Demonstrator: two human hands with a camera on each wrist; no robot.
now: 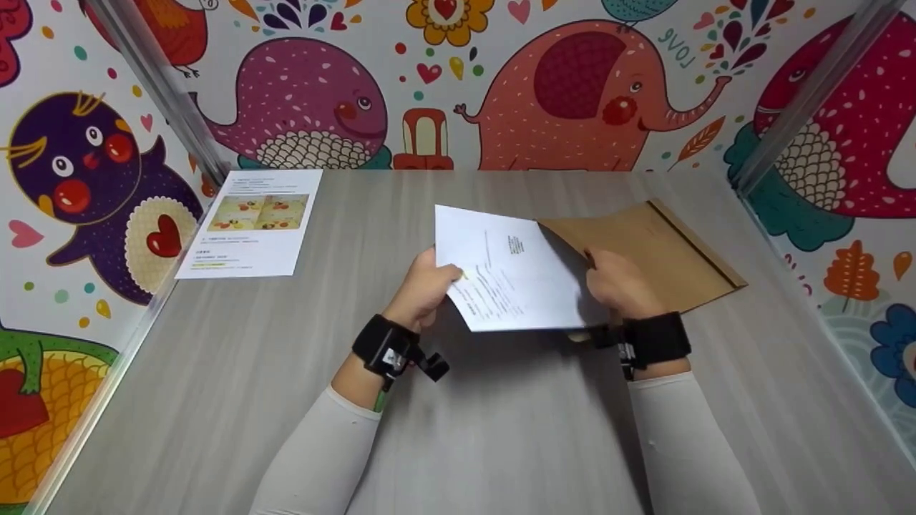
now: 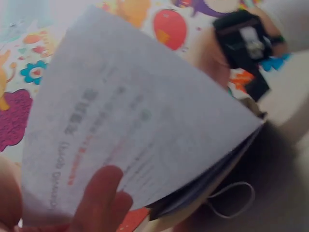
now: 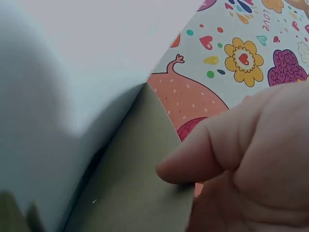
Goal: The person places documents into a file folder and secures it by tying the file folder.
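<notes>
My left hand [image 1: 421, 290] pinches a white printed sheet [image 1: 515, 282] by its left edge, thumb on top, over the middle of the table. In the left wrist view, print shows through the sheet [image 2: 145, 106] above the fingers [image 2: 104, 193]. My right hand [image 1: 624, 285] grips a brown paper envelope [image 1: 665, 250] by its edge at the opening. Seen in the right wrist view, the thumb presses on the envelope's brown flap [image 3: 140, 174]. The sheet's right end meets the envelope's mouth; how far it reaches inside is hidden. A thin white string loop [image 2: 231, 215] hangs by the envelope.
Another printed sheet with colour pictures [image 1: 250, 225] lies flat at the table's back left. Walls with cartoon animals [image 1: 444, 86] enclose the grey table [image 1: 458, 443] at the back and sides, with metal posts [image 1: 809, 107] at the corners.
</notes>
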